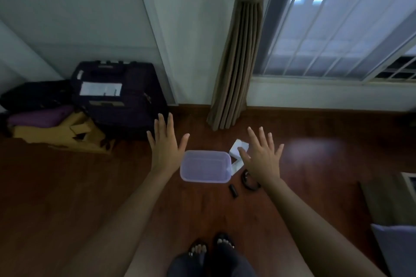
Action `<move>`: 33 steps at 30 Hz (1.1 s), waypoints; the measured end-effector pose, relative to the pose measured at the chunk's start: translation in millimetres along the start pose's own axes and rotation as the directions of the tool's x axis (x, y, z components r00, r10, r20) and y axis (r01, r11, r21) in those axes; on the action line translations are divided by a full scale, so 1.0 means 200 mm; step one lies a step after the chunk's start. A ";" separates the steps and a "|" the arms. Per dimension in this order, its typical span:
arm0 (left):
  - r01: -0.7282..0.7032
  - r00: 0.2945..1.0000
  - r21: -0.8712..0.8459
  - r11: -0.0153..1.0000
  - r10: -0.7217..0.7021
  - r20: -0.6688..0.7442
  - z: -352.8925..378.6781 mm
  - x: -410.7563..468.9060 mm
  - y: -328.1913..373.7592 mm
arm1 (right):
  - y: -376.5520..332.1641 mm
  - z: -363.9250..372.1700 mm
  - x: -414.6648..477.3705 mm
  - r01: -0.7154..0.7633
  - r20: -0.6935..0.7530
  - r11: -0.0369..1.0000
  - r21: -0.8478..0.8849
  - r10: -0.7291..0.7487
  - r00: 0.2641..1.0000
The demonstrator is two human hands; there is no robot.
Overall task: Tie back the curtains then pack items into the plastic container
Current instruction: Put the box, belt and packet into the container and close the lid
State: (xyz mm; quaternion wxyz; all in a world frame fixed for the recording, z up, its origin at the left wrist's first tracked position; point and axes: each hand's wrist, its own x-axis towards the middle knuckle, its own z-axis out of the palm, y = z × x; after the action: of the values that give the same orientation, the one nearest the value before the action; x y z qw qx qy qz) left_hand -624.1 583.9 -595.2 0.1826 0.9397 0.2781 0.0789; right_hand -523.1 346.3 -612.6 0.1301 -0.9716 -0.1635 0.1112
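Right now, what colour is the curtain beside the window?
The curtain is a plain olive-brown, shown best in the head view.

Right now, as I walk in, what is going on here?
A person stands on a wooden floor and holds out the left hand and the right hand, both spread open and holding nothing. The curtain beside the window is already tied back. Below the hands, a plastic container sits on the floor with nothing visible inside. To its right lie white boxes, a small black stick and a black band, not yet packed.
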 end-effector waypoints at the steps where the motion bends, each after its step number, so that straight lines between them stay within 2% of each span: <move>1: 0.014 1.000 -0.009 1.000 -0.014 0.005 0.14 0.02 -0.06 | 0.04 0.13 0.05 0.002 0.010 1.000 0.007 -0.002 1.000; 10: -0.009 0.982 0.020 1.000 0.005 0.191 1.57 0.03 -0.60 | 0.49 1.42 0.48 0.096 0.063 0.995 -0.001 -0.096 0.993; 17: 0.123 0.964 0.005 0.992 -0.120 0.238 2.39 0.11 -1.09 | 0.82 2.22 0.85 0.138 0.074 0.990 -0.028 -0.136 0.988; 20: 0.161 0.964 0.020 0.987 -0.161 0.211 2.61 0.19 -1.21 | 0.90 2.43 0.98 0.159 0.065 0.987 -0.003 -0.158 0.985; 25: 0.229 0.969 -0.071 0.971 -0.221 0.108 2.82 0.33 -1.32 | 0.92 2.67 1.11 0.119 0.037 0.967 0.228 -0.130 0.991; 28: 0.256 0.966 -0.194 0.947 -0.246 0.072 2.89 0.35 -1.34 | 0.92 2.77 1.14 0.044 -0.024 0.917 0.395 -0.037 0.999; 33: 0.261 0.965 -0.248 0.933 -0.255 0.057 2.95 0.38 -1.38 | 0.92 2.85 1.11 -0.035 -0.079 0.795 0.605 0.104 0.991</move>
State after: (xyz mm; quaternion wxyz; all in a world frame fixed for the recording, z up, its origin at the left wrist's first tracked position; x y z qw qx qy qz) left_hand -550.7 664.2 -1241.0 0.3133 0.8649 0.3843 0.0781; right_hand -412.9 378.5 -1240.0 0.4368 -0.8896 -0.0767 0.1093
